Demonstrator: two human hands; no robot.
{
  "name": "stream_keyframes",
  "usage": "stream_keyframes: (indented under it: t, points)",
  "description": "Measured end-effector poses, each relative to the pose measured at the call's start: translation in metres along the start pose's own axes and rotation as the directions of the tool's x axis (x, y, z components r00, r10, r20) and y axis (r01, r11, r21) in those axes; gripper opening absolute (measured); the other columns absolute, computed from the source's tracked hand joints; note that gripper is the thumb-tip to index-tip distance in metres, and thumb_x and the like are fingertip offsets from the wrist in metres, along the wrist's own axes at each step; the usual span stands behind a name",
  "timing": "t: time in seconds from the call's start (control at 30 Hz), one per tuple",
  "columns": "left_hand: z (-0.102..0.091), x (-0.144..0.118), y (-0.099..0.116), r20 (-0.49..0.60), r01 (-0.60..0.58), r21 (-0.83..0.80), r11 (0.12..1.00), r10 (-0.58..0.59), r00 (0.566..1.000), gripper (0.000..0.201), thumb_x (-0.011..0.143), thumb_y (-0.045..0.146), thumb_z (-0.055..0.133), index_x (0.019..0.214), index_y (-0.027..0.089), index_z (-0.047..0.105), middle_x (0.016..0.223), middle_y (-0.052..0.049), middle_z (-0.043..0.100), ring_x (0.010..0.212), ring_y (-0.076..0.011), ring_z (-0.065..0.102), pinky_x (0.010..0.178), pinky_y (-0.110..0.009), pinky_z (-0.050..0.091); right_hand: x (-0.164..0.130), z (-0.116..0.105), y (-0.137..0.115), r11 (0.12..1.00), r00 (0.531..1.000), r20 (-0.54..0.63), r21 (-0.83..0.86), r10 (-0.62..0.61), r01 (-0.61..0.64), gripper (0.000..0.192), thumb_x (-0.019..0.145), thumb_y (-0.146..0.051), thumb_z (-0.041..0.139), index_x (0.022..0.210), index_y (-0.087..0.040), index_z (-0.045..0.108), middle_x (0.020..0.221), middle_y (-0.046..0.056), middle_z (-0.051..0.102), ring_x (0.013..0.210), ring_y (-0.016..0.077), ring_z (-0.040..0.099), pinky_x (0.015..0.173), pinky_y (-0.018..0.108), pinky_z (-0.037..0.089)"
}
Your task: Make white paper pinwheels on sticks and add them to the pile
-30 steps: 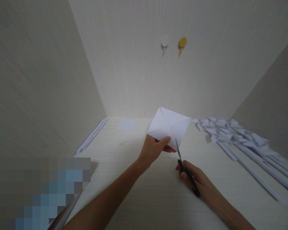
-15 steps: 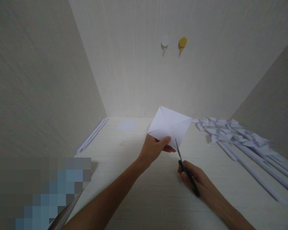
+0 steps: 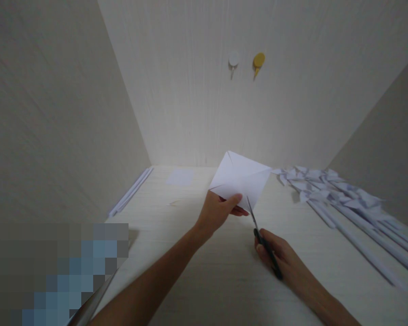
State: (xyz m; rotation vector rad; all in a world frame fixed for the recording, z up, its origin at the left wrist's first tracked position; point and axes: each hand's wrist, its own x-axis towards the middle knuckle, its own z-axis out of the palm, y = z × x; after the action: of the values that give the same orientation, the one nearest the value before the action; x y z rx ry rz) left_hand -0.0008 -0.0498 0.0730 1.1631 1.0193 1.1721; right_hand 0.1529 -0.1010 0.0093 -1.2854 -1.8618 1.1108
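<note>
The left hand (image 3: 221,209) is pinching the lower corner of a creased white paper square (image 3: 240,181), thumb on top and the other fingers underneath, and is holding it up off the worktop (image 3: 204,271). The right hand (image 3: 281,262) is closed around the dark handles of a pair of scissors (image 3: 260,235), and the blades are pointing up at the lower edge of the paper, just beside the left thumb.

To cut well here, I would judge that the paper is needing to be kept taut and flat, the blades lined up along the fold that runs in from the corner, and the left thumb drawn back from the blade tips, since the two are sitting very close. Short, steady snips are likely serving better than one long bite.

Further out, a heap of folded paper pieces (image 3: 323,188) and long rolled paper sticks (image 3: 367,231) is lying on the right of the worktop, a small flat sheet (image 3: 180,176) is lying near the back, and a thin strip stack (image 3: 129,194) is running along the left wall. Two hooks (image 3: 245,63), white and yellow, are hanging on the back wall.

Whether the blades are already biting the paper is hard to tell. The lower left corner is blurred out, and the sticks are running off the right edge.
</note>
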Motion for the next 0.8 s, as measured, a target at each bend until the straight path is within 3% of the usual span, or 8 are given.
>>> stream_keyframes:
  t: [0.2,0.4,0.8]
  points:
    - [0.0004,0.0000,0.0001,-0.003,0.007,0.007,1.000,-0.007,1.000,0.013,0.064,0.019,0.057,0.060,0.006,0.059,0.052,-0.007,0.063,0.044,-0.0140,0.059,0.044,-0.022,0.049,-0.0019,0.0027,-0.0030,1.000,0.998,-0.066,0.003,0.011,-0.011,0.028,0.077,-0.042,0.041,0.062,-0.019,0.036,0.056,-0.004,0.033,0.052,0.0094,0.033,0.046,0.022,0.028]
    - [0.0003,0.0012,-0.0010,-0.004,0.014,0.009,1.000,-0.014,1.000,0.014,0.064,0.019,0.057,0.059,0.006,0.059,0.049,-0.006,0.062,0.043,-0.0139,0.058,0.045,-0.023,0.050,-0.0008,0.0013,0.0005,1.000,1.000,-0.011,-0.009,0.016,-0.016,0.026,0.076,-0.039,0.043,0.062,-0.019,0.036,0.054,-0.005,0.032,0.051,0.0089,0.032,0.046,0.022,0.027]
    - [0.0004,0.0013,-0.0013,-0.015,0.015,0.003,1.000,-0.015,1.000,0.012,0.063,0.019,0.058,0.062,0.007,0.058,0.050,-0.006,0.062,0.043,-0.0140,0.059,0.043,-0.021,0.049,-0.0044,0.0028,-0.0088,0.999,0.996,-0.072,0.007,0.044,-0.044,0.028,0.077,-0.039,0.042,0.058,-0.019,0.034,0.054,-0.006,0.028,0.050,0.0081,0.029,0.044,0.021,0.024]
